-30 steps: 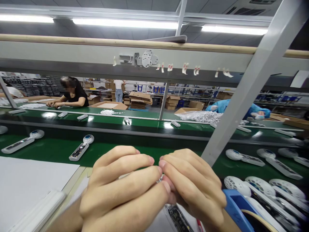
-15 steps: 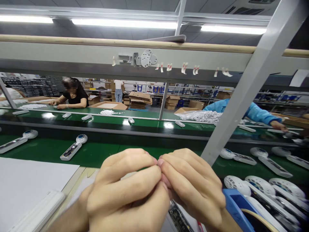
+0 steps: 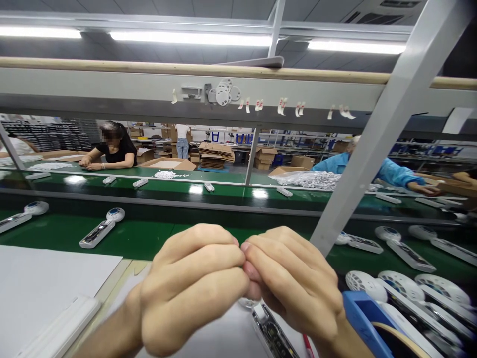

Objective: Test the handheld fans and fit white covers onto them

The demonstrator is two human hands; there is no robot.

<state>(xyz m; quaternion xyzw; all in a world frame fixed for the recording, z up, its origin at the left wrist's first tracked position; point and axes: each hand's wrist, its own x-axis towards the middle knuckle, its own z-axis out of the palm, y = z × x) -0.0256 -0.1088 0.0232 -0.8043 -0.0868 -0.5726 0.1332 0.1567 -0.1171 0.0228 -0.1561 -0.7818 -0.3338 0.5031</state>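
My left hand (image 3: 194,286) and my right hand (image 3: 298,281) meet at their fingertips in the middle of the head view. Both are closed in a pinch, with fingers curled and pressed together. Whatever sits between the fingertips is hidden behind them or too small to make out. Beneath the hands lies a white handheld device (image 3: 274,330) with its dark circuit board exposed, partly covered by my right hand. A red pen-like stick (image 3: 307,345) shows beside my right wrist.
A blue bin (image 3: 357,311) stands at right, beside several white devices with round perforated heads (image 3: 400,283). More open devices (image 3: 97,233) lie on the green belt (image 3: 149,233). A white casing (image 3: 55,330) rests at lower left. A slanted metal post (image 3: 372,134) rises at right. Co-workers sit across.
On the near belt the devices have shifted left; on the far belt the white casings have moved right. My left fingers have straightened slightly, and more of the device below shows.
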